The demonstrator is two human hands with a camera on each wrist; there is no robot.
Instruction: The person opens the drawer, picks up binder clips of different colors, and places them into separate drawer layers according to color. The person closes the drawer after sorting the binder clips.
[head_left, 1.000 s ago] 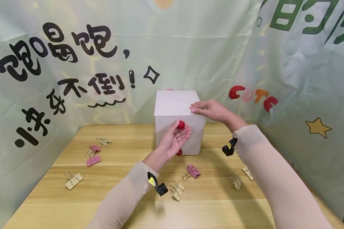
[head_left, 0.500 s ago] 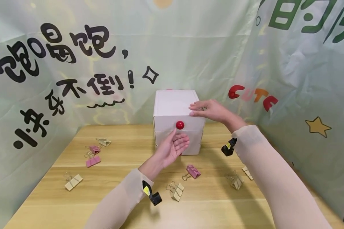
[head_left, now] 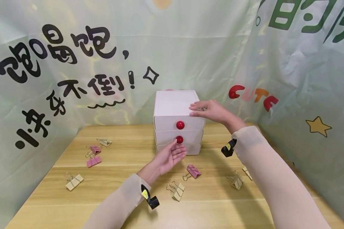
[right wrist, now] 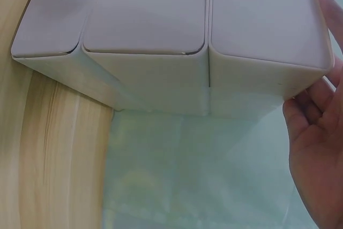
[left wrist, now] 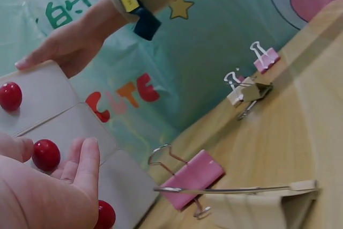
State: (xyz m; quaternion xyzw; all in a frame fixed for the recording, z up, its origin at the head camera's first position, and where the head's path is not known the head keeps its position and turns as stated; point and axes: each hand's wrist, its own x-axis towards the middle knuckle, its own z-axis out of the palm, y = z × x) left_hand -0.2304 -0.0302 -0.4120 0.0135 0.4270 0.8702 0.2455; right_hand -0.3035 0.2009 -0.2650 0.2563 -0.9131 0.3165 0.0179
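A white three-drawer box (head_left: pixel 176 103) stands at the back of the table, its drawers flush. In the head view, a red knob (head_left: pixel 180 125) marks the top drawer and another red knob (head_left: pixel 179 139) the middle one. My left hand (head_left: pixel 167 159) is palm up, fingers extended, with the thumb tip at the middle knob. From the left wrist, that middle knob (left wrist: pixel 46 154) shows between thumb and fingers; the bottom knob (left wrist: pixel 105 214) is partly behind the hand. My right hand (head_left: pixel 209 110) rests on the box's top right edge, some fingers along its side (right wrist: pixel 316 111).
Binder clips lie about the wooden table (head_left: pixel 126 187): a pink clip (head_left: pixel 193 171) and a cream clip (head_left: pixel 176 190) in front of the box, several (head_left: pixel 94 156) at left, and cream ones (head_left: pixel 235 180) near the right forearm. A printed curtain (head_left: pixel 117 63) hangs behind.
My left hand has dropped from the top knob to the middle knob, uncovering the top one. My right hand stays at the box's top edge.
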